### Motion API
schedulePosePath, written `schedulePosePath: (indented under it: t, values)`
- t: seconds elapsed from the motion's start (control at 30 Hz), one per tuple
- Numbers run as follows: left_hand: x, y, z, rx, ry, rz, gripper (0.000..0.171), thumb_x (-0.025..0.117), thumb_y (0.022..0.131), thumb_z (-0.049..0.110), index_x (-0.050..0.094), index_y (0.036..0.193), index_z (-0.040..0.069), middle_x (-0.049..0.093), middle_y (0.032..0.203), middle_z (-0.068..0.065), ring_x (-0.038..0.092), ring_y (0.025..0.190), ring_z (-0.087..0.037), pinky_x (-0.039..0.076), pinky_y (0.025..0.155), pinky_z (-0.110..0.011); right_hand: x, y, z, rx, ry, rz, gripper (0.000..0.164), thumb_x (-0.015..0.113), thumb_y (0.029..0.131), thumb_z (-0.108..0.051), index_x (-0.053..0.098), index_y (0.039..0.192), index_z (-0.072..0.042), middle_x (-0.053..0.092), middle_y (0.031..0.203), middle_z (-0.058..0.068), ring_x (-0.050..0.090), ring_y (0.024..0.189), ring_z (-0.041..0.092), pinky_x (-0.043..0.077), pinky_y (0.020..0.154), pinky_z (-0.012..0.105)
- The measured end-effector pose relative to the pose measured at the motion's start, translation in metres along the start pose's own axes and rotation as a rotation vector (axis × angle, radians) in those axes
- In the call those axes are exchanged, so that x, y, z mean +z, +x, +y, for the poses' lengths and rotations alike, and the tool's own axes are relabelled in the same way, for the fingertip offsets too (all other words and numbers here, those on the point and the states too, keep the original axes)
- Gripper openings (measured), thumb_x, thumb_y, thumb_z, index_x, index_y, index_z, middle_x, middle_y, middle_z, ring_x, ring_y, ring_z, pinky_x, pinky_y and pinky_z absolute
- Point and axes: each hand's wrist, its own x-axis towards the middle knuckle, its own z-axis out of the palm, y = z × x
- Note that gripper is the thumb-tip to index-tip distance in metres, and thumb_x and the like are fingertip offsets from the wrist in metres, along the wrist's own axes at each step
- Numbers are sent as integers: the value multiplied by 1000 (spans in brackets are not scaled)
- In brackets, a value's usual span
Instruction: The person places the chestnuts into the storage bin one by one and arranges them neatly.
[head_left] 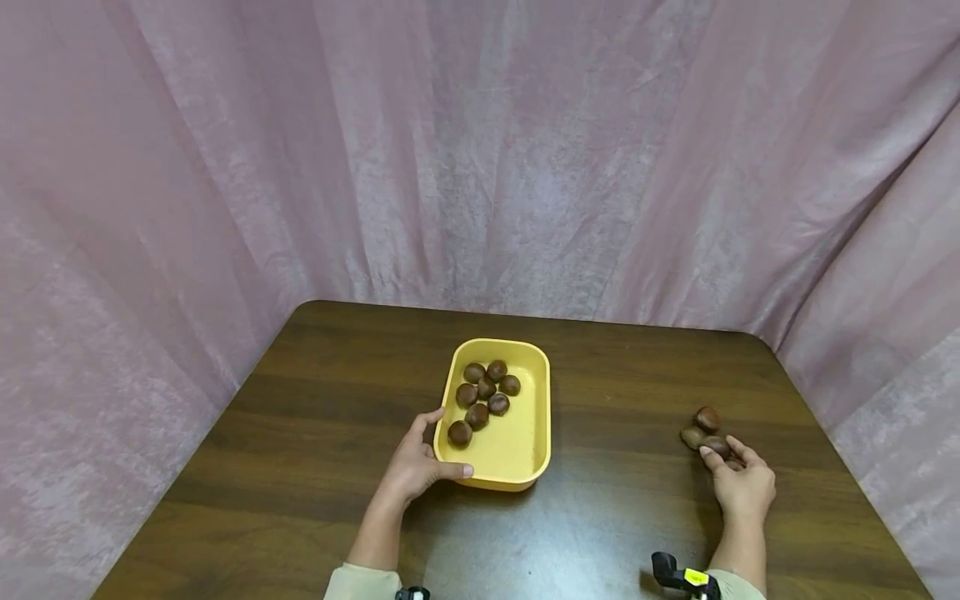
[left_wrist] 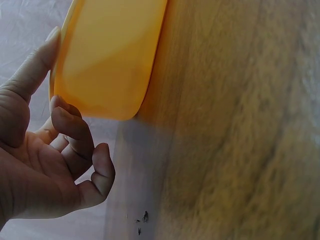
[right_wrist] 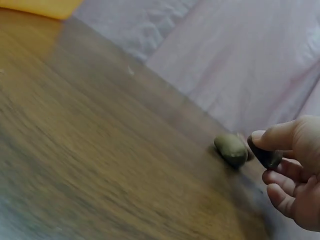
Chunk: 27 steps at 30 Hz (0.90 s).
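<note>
A yellow plastic box (head_left: 534, 433) stands on the table with several brown chestnuts (head_left: 477, 417) inside, mostly in its left half. My left hand (head_left: 416, 467) holds the box's near left corner, thumb at the near rim and index finger at the left side. In the left wrist view, the other fingers (left_wrist: 77, 135) curl beside the box wall. Far to the right, my right hand (head_left: 742, 487) pinches a dark chestnut (right_wrist: 265, 152) between thumb and fingers. Just beyond it, two more chestnuts (head_left: 705, 418) lie on the table; the right wrist view shows a paler one (right_wrist: 231, 149) close by.
The dark wooden table (head_left: 315, 400) has rounded far corners. Pink curtains (head_left: 525, 167) hang behind it and at both sides. A black strap mount with a yellow label (head_left: 693, 577) sits on my right wrist.
</note>
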Motion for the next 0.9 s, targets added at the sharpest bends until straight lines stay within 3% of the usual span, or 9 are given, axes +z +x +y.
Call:
schedulePosePath:
  t: [0.23,0.43,0.73,0.9]
  values:
    - [-1,0,0,10,1,0,101,87,61,6,29,144,11,63,80,-17,61,67,-21,45,62,-34,4,-10,-15,-5,34,-26,55,70,83,-30,56,126,3,64,105,21,44,61,-17,39,55,11]
    - [-2,2,-3,-2,10,0,101,88,60,8,29,143,11,63,79,-17,61,67,-21,44,62,-34,8,-15,-30,-74,2,-30,51,74,80,-28,61,120,0,65,104,20,44,61,-18,38,60,12]
    - [-1,1,-2,-3,1,-2,101,87,61,7,30,143,11,63,79,-17,60,66,-20,44,61,-35,14,-19,-51,-156,-6,-174,51,76,79,-29,61,118,0,64,104,20,50,70,-11,40,61,13]
    - [-1,1,-3,-5,8,3,101,88,60,9,30,143,12,63,79,-16,61,67,-21,44,62,-34,20,-19,-60,-194,5,-280,55,75,79,-33,59,120,0,62,107,18,55,79,0,43,64,17]
